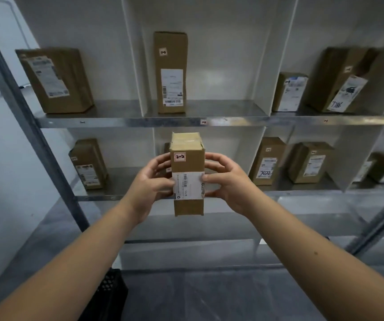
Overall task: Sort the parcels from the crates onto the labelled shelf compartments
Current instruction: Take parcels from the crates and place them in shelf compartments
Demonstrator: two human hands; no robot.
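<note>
Parcel [187, 174] marked 2-2 sits upright between both hands, left hand [150, 184] and right hand [227, 181] clasping its sides, just before the middle compartment [232, 147] beyond the fingers; I judge pushing it in level, label outward, works best.

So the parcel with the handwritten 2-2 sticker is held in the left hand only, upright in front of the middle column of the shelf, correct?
Not quite. The head view shows both hands on the 2-2 parcel: the left hand on its left side and the right hand on its right. The rest holds: it is upright in front of the shelf's middle column.
</note>
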